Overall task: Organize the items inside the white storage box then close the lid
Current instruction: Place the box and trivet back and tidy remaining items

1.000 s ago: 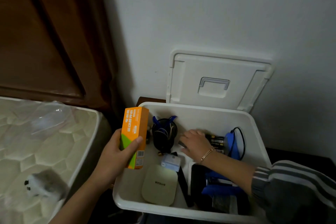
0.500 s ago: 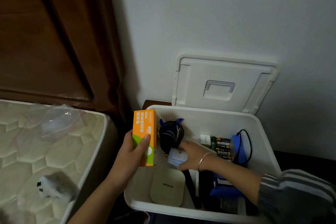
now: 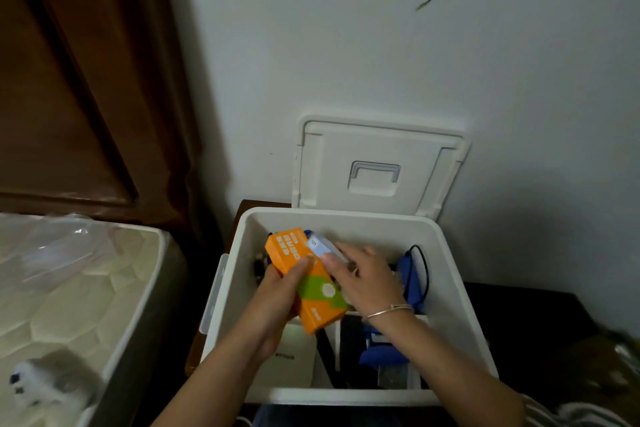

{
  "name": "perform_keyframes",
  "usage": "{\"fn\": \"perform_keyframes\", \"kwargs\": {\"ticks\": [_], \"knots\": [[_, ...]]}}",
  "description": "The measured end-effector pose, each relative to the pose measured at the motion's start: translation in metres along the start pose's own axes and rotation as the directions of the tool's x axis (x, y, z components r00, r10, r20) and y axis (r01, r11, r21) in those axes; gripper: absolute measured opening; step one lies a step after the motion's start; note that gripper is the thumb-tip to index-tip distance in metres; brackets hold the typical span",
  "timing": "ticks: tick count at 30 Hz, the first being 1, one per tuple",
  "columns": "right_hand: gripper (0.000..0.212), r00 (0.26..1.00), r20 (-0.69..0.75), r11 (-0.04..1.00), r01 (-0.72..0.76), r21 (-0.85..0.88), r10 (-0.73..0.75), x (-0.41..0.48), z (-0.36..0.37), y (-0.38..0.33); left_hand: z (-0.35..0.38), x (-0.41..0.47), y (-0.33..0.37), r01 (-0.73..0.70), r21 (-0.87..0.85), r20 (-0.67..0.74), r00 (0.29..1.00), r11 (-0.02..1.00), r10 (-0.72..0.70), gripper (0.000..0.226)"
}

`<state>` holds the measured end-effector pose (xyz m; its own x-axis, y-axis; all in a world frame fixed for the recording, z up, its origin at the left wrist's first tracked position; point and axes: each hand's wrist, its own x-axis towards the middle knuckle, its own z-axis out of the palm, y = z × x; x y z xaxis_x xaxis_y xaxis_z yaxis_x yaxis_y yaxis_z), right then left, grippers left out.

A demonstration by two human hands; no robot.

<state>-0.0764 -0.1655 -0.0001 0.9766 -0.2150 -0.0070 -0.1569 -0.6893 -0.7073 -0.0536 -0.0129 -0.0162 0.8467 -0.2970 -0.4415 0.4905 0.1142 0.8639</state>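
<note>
Now the two hands have come together over the middle of the white storage box [image 3: 346, 395]. One second ago the left hand [image 3: 273, 305] held the orange box [image 3: 311, 288] upright near the left rim, and the right hand [image 3: 367, 281] was reaching low at the back. Half a second ago the right hand took up a small white box [image 3: 320, 246].

At this moment the left hand grips the orange box with the thumb on its printed face, and the box is tilted, with its far end pointing away from the wrist. The right hand pinches the small white box and holds it at that far end, just beyond the left thumb (I cannot tell if the two boxes really touch or only overlap in this view).

I judge that the person is gathering the loose boxes to put them down together, so the sorting is in progress. A beige flat device [image 3: 294, 360] lies under the left wrist, and a blue item [image 3: 407, 274] with a black cable is on the outer side of the right hand. Beyond both hands the lid [image 3: 377, 156] leans open against the wall, so the closing is not yet begun.
</note>
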Motion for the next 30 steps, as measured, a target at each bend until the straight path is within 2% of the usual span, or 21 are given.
{"fn": "perform_keyframes", "kwargs": {"ticks": [2, 5, 8, 10, 12, 14, 17, 18, 20, 22, 24, 26, 28, 30], "knots": [[0.052, 0.999, 0.027, 0.996, -0.017, -0.089, 0.019, -0.003, 0.009, -0.004, 0.007, 0.002, 0.001, 0.036, -0.125, 0.082, 0.996, 0.991, -0.026, 0.038], [0.054, 0.994, 0.091, 0.998, -0.055, -0.03, 0.057, -0.005, 0.017, -0.002, 0.001, 0.004, -0.003, 0.042, -0.118, 0.135, 0.99, 0.992, -0.026, 0.042], [0.052, 0.982, 0.182, 0.99, -0.072, 0.123, 0.048, -0.006, 0.021, 0.004, -0.012, 0.004, -0.01, 0.035, -0.091, 0.084, 0.996, 0.995, -0.027, 0.04], [0.054, 0.973, 0.22, 0.976, -0.111, 0.185, 0.069, 0.001, 0.016, 0.015, -0.021, 0.005, -0.012, 0.009, -0.032, -0.011, 1.0, 0.999, -0.009, 0.039], [0.059, 0.973, 0.183, 0.977, -0.164, 0.135, 0.138, 0.017, 0.005, 0.033, -0.033, 0.004, -0.012, -0.04, 0.045, -0.109, 0.993, 0.998, 0.045, 0.034], [0.063, 0.971, 0.162, 0.983, -0.181, 0.025, 0.175, 0.036, -0.005, 0.051, -0.044, 0.004, -0.01, -0.086, 0.101, -0.142, 0.985, 0.991, 0.099, 0.03], [0.076, 0.976, 0.159, 0.973, -0.118, -0.196, 0.15, 0.054, -0.009, 0.075, -0.058, 0.002, -0.01, -0.099, 0.125, -0.134, 0.984, 0.987, 0.116, 0.044], [0.077, 0.978, 0.164, 0.969, -0.089, -0.229, 0.128, 0.056, -0.01, 0.08, -0.06, 0.002, -0.011, -0.1, 0.111, -0.119, 0.986, 0.989, 0.113, 0.042], [0.066, 0.974, 0.221, 0.967, 0.005, -0.254, 0.053, 0.059, -0.012, 0.09, -0.061, 0.001, -0.013, -0.099, 0.095, -0.091, 0.99, 0.991, 0.108, 0.033], [0.052, 0.918, 0.393, 0.975, 0.032, -0.22, 0.059, 0.055, -0.012, 0.097, -0.063, 0.001, -0.016, -0.108, 0.096, -0.085, 0.99, 0.989, 0.116, 0.03], [0.05, 0.807, 0.576, 0.965, 0.03, -0.261, 0.131, 0.047, -0.01, 0.102, -0.064, 0.002, -0.019, -0.098, 0.084, -0.081, 0.991, 0.992, 0.105, 0.029], [0.055, 0.723, 0.663, 0.937, 0.065, -0.343, 0.192, 0.043, -0.007, 0.107, -0.065, 0.002, -0.021, -0.081, 0.07, -0.063, 0.994, 0.994, 0.086, 0.036], [0.059, 0.65, 0.714, 0.921, 0.056, -0.386, 0.26, 0.046, -0.007, 0.106, -0.065, 0.002, -0.024, -0.065, 0.076, -0.051, 0.996, 0.995, 0.069, 0.051], [0.059, 0.546, 0.753, 0.885, 0.044, -0.463, 0.367, 0.056, -0.007, 0.1, -0.064, 0.002, -0.027, -0.053, 0.086, -0.055, 0.997, 0.995, 0.058, 0.06]]}}
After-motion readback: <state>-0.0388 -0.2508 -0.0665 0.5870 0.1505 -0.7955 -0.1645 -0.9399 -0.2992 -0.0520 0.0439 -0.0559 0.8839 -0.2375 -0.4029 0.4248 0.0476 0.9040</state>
